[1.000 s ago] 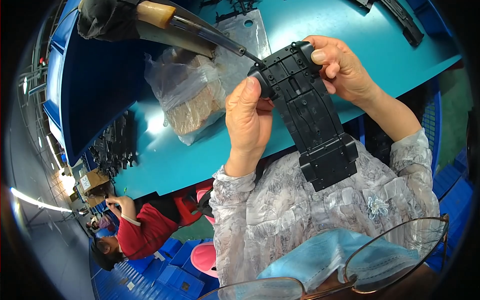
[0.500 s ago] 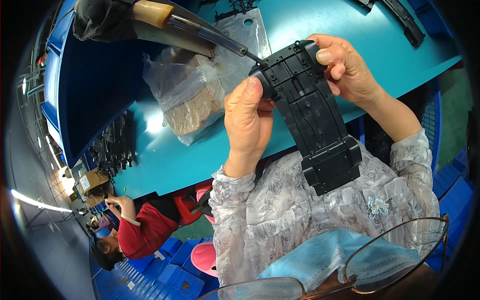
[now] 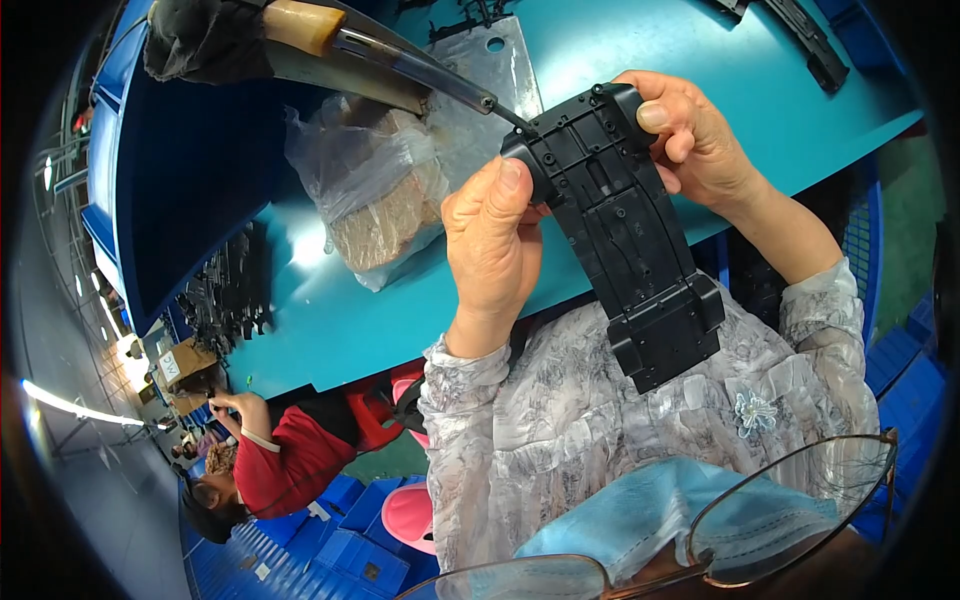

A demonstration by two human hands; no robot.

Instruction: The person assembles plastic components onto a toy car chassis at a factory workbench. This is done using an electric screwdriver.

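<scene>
Nearest me, my left hand (image 3: 497, 250) wraps closed around the left edge of a long black plastic chassis (image 3: 625, 225), thumb pressed on its upper corner. My right hand (image 3: 695, 140) clamps the chassis's far end, fingers curled over the top. I hold the part tilted above the teal table (image 3: 330, 310). A suspended screwdriver (image 3: 400, 65) meets its top corner with the tip. Beyond lies a clear bag of brownish parts (image 3: 375, 195), and a red-sleeved person (image 3: 285, 455) sits further left.

Teal workbench (image 3: 700, 40); dark blue bin wall (image 3: 190, 190); stacked blue crates (image 3: 340, 555); bright strip light (image 3: 75, 408)
</scene>
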